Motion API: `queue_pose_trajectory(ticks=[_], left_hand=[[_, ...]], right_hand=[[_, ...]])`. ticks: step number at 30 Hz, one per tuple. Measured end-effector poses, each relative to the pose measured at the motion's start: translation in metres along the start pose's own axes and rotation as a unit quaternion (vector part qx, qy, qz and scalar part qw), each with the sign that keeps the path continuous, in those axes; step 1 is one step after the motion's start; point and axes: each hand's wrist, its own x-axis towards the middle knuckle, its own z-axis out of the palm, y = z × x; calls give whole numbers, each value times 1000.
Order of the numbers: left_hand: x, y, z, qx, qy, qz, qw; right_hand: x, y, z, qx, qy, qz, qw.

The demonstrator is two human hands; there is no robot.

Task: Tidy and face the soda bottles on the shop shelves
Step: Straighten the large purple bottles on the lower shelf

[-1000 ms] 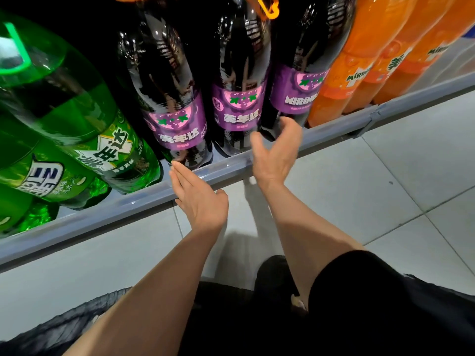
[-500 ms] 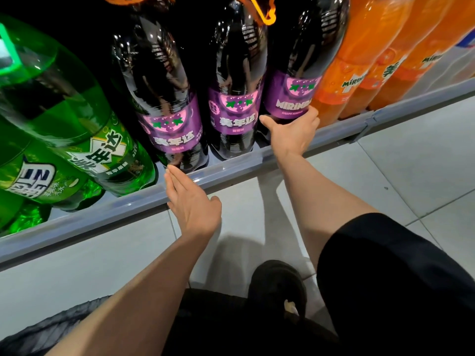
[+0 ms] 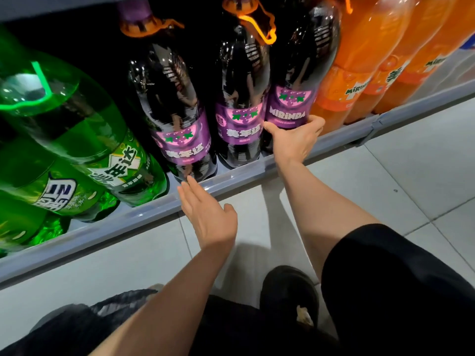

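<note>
Three dark grape soda bottles with purple labels stand on the low shelf. My right hand [image 3: 294,141] grips the base of the right grape bottle [image 3: 295,80], whose label reads MIRINDA. The middle grape bottle [image 3: 241,98] and the left grape bottle [image 3: 169,111] show Chinese characters. My left hand [image 3: 205,214] is flat with straight fingers, its fingertips at the shelf rail just below the left grape bottle, holding nothing.
Green soda bottles [image 3: 77,140] fill the shelf's left part and orange soda bottles [image 3: 359,68] the right. A grey shelf rail [image 3: 128,219] runs along the front. Pale floor tiles [image 3: 385,176] lie below, with my black shoe [image 3: 288,291] on them.
My right hand has gone from open in front of the shelf to gripping the right grape bottle's base. My left hand has moved slightly forward to the rail.
</note>
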Motion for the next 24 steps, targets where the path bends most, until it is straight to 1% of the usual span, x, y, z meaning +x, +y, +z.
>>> queue_pose_trajectory(ticks=[2,3,4,6,8,10,11,12,14,16,17,21,24], left_hand=[[-12,0,3,-5,64,65,996],[-16,0,6,-3,72,101,992],[-18,1,9,-4,51,134,990],[-20,5,14,-4,-40,183,982],[-16,12,18,22,-119,228,966],[-9,21,22,54,-158,259,951],[-5,26,24,66,-173,267,946],[-1,31,26,74,-189,269,941],[4,39,28,83,-216,255,939],[9,42,31,78,-226,247,939],[10,44,32,67,-231,247,939],[13,57,37,-6,-258,241,936],[19,73,43,-44,-244,236,940]], right_hand=[[8,2,-2,41,-57,11,998],[12,2,-3,60,-87,16,994],[16,2,-4,69,-108,20,992],[18,2,-5,61,-108,18,992],[13,-1,-6,28,-68,1,997],[5,-2,-8,-13,-22,-21,999],[5,-1,-9,-22,-17,-34,999],[7,1,-10,-23,-31,-45,998],[16,2,-13,17,-96,-45,994],[27,3,-15,74,-165,-9,983],[29,4,-15,81,-183,2,980],[27,8,-20,101,-170,-4,980],[28,18,-24,130,-161,1,978]])
